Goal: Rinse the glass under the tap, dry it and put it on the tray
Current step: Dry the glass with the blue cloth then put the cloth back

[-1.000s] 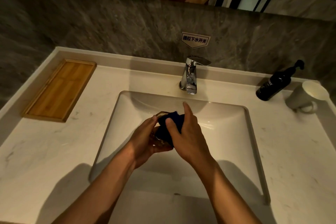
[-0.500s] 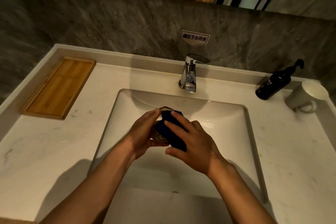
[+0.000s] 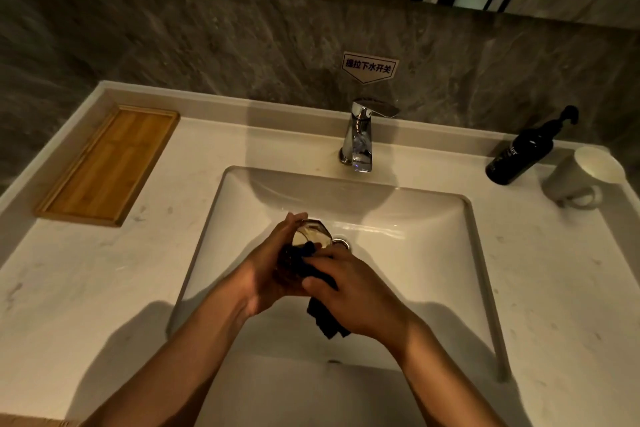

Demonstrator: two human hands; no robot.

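Over the middle of the white sink [image 3: 433, 218], my left hand [image 3: 266, 274] grips a clear faceted glass [image 3: 311, 236], its rim tilted up and away from me. My right hand [image 3: 353, 291] holds a dark blue cloth [image 3: 325, 319] against the glass's near side; part of the cloth hangs below my palm. The lower part of the glass is hidden by the cloth and my fingers. The chrome tap [image 3: 360, 139] stands behind the basin with no water running. A wooden tray [image 3: 107, 163] lies on the counter at the far left.
A black pump bottle [image 3: 519, 156] and a white mug [image 3: 581, 180] stand on the counter at the back right. The drain [image 3: 341, 243] shows just beyond the glass. A grey stone wall with a small sign [image 3: 369, 68] rises behind the tap.
My right hand drew the cloth back toward me and down the glass, uncovering its rim. The left hand kept its grip on the glass.
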